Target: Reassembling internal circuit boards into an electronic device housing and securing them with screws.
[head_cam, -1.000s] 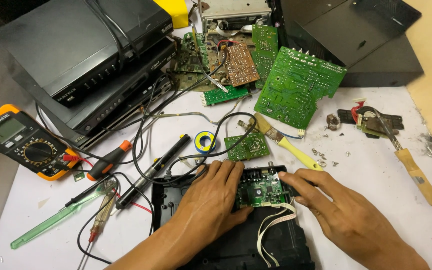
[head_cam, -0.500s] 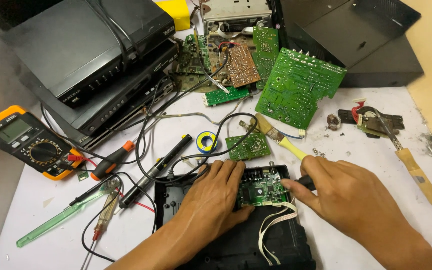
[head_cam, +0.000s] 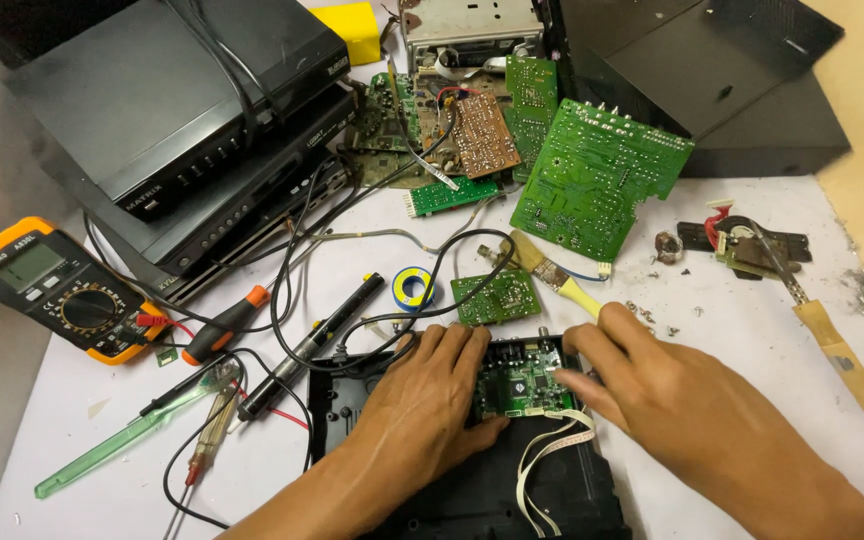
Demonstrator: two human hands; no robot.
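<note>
Fingers of the left hand (head_cam: 422, 400) lie flat and spread, grasping nothing, on the left edge of the small green circuit board (head_cam: 520, 382) seated in the black case (head_cam: 472, 490) on the desk, while the right hand (head_cam: 682, 410), equally near, rests loosely open at its right edge.

A multimeter (head_cam: 57, 290) lies near the left edge of the table (head_cam: 752, 330). Its body is black inside an orange casing, and it carries a rectangular grey-green screen (head_cam: 30, 266) toward its upper end, above a round dial. A small yellow box (head_cam: 348, 30) sits at the far edge of the table, partly behind stacked black players. No other packages, signs or screens show.
</note>
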